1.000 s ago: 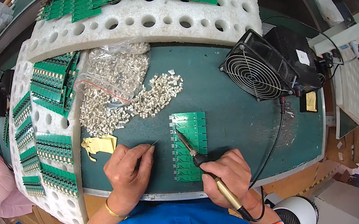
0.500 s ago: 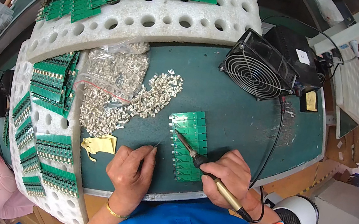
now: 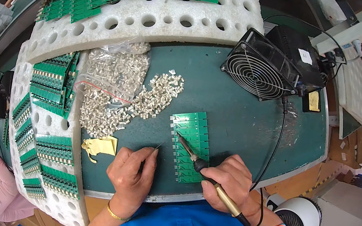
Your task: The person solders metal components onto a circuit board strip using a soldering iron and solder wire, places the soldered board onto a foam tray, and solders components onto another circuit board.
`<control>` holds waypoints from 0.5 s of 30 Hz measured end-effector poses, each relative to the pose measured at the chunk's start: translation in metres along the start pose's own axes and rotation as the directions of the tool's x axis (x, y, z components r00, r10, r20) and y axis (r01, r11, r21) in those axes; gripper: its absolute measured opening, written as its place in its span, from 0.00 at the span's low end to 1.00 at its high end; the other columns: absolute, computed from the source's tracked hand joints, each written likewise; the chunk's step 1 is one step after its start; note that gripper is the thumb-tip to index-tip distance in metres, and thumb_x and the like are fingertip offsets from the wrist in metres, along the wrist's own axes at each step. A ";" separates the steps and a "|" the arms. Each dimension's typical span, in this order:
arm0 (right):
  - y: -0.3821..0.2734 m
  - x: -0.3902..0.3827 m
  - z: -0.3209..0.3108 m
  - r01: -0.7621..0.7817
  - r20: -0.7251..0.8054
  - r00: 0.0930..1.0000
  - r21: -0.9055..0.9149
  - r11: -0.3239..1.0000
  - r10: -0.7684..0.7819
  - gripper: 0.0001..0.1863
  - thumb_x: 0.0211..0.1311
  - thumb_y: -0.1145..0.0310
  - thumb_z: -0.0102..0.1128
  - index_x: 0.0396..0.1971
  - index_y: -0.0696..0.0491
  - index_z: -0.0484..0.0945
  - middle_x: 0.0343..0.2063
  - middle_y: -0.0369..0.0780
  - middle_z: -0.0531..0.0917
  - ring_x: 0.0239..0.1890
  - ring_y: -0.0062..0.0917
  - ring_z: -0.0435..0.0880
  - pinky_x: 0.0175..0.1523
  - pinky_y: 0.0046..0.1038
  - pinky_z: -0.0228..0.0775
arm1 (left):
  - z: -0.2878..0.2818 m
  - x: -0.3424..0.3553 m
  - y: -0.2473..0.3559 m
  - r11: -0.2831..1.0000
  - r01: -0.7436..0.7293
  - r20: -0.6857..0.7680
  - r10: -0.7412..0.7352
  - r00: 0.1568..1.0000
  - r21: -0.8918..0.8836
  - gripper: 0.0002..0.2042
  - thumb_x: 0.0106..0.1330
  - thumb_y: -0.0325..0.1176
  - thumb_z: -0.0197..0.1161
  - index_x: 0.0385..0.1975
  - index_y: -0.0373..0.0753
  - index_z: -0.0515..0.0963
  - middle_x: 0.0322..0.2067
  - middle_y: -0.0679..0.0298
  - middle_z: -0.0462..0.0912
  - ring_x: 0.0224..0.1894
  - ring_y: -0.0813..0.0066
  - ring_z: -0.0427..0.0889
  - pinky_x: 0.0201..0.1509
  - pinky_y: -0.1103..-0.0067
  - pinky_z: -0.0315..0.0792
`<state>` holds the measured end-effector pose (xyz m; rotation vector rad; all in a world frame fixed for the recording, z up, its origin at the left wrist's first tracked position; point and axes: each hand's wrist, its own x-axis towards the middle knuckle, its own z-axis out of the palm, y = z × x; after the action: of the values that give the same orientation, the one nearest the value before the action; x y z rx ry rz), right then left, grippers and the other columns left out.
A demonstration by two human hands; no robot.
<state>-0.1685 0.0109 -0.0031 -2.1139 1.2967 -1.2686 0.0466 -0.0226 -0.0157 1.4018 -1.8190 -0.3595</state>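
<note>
A green circuit board panel (image 3: pixel 192 146) lies on the bench mat in front of me, with small silvery connectors along its left edge. My right hand (image 3: pixel 229 182) is closed round a soldering iron (image 3: pixel 223 195) with a brass-coloured handle. The iron's tip points up and left at the board's left edge, in the upper half; whether it touches cannot be told. Left of the board, my left hand (image 3: pixel 132 172) pinches a thin solder wire (image 3: pixel 158 146), its end short of the board. Beyond that hand lies a heap of small white connectors (image 3: pixel 157 96).
A clear bag of connectors (image 3: pixel 119 66) adjoins the heap, with a yellow cloth (image 3: pixel 100 146) below. White foam trays (image 3: pixel 168 22) holding green boards border the back and left. A black fan (image 3: pixel 258 71) stands back right; the iron's cord (image 3: pixel 277 144) runs beside it.
My right hand and the iron have shifted very slightly, the tip a little lower on the board. My left hand and the board stay in place.
</note>
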 end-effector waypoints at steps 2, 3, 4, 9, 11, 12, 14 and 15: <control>-0.001 0.001 0.000 -0.012 -0.010 1.000 0.006 1.000 0.012 0.14 0.42 0.76 0.69 0.34 0.56 0.80 0.18 0.37 0.78 0.18 0.29 0.73 0.28 0.30 0.62 | 0.001 0.000 0.000 1.000 0.003 0.001 -0.003 1.000 0.000 0.09 0.51 0.19 0.74 0.30 0.37 0.83 0.16 0.67 0.67 0.18 0.78 0.65 0.20 0.79 0.57; -0.002 0.000 0.000 -0.013 -0.009 1.000 0.003 1.000 0.013 0.14 0.42 0.76 0.68 0.34 0.56 0.80 0.18 0.37 0.78 0.18 0.29 0.73 0.28 0.30 0.62 | 0.001 0.000 -0.001 1.000 0.003 0.001 -0.003 1.000 0.000 0.09 0.51 0.19 0.74 0.30 0.37 0.83 0.16 0.67 0.67 0.18 0.78 0.65 0.20 0.79 0.57; -0.002 0.000 0.000 -0.014 -0.008 1.000 0.001 1.000 0.014 0.14 0.42 0.76 0.68 0.34 0.56 0.80 0.18 0.37 0.78 0.18 0.29 0.73 0.28 0.30 0.62 | 0.001 -0.001 -0.001 1.000 0.007 0.006 -0.007 1.000 0.001 0.09 0.51 0.19 0.74 0.30 0.37 0.83 0.16 0.67 0.67 0.18 0.78 0.65 0.20 0.79 0.57; -0.001 -0.003 0.000 0.005 0.012 1.000 -0.006 1.000 -0.005 0.10 0.57 0.69 0.65 0.35 0.57 0.79 0.18 0.38 0.78 0.18 0.30 0.73 0.28 0.31 0.64 | 0.001 -0.001 -0.001 1.000 0.006 0.010 -0.006 1.000 -0.005 0.09 0.51 0.19 0.74 0.31 0.37 0.83 0.17 0.66 0.68 0.18 0.78 0.65 0.20 0.80 0.57; -0.002 -0.003 0.000 0.005 0.011 1.000 -0.005 1.000 -0.005 0.09 0.57 0.69 0.65 0.35 0.57 0.79 0.18 0.38 0.78 0.18 0.30 0.73 0.28 0.31 0.64 | 0.001 0.000 -0.001 1.000 0.001 0.007 -0.001 1.000 -0.005 0.09 0.51 0.19 0.74 0.31 0.37 0.83 0.17 0.66 0.69 0.18 0.78 0.65 0.20 0.80 0.57; -0.002 -0.003 0.000 0.003 0.011 1.000 -0.005 1.000 -0.002 0.09 0.57 0.69 0.65 0.35 0.57 0.79 0.18 0.38 0.79 0.18 0.29 0.73 0.28 0.31 0.64 | 0.002 0.000 -0.001 1.000 0.001 0.007 -0.001 1.000 -0.005 0.09 0.51 0.19 0.74 0.31 0.37 0.83 0.17 0.66 0.69 0.18 0.78 0.65 0.20 0.80 0.57; -0.002 -0.003 0.000 -0.001 0.011 1.000 -0.005 1.000 0.001 0.09 0.57 0.69 0.65 0.35 0.57 0.79 0.18 0.39 0.79 0.18 0.29 0.73 0.28 0.31 0.64 | 0.003 -0.001 -0.003 1.000 -0.004 0.009 0.004 1.000 -0.015 0.09 0.51 0.19 0.74 0.31 0.37 0.83 0.17 0.66 0.69 0.18 0.78 0.65 0.20 0.80 0.57; -0.003 -0.002 0.000 -0.012 0.007 1.000 -0.001 1.000 0.012 0.11 0.50 0.72 0.67 0.34 0.57 0.79 0.18 0.38 0.79 0.18 0.29 0.74 0.28 0.30 0.63 | 0.003 -0.001 -0.003 1.000 -0.004 0.010 0.004 1.000 -0.015 0.09 0.51 0.19 0.74 0.31 0.37 0.83 0.17 0.66 0.69 0.18 0.78 0.65 0.20 0.80 0.57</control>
<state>-0.1673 0.0145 -0.0018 -2.1059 1.3053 -1.2548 0.0464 -0.0238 -0.0202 1.3879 -1.8234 -0.3778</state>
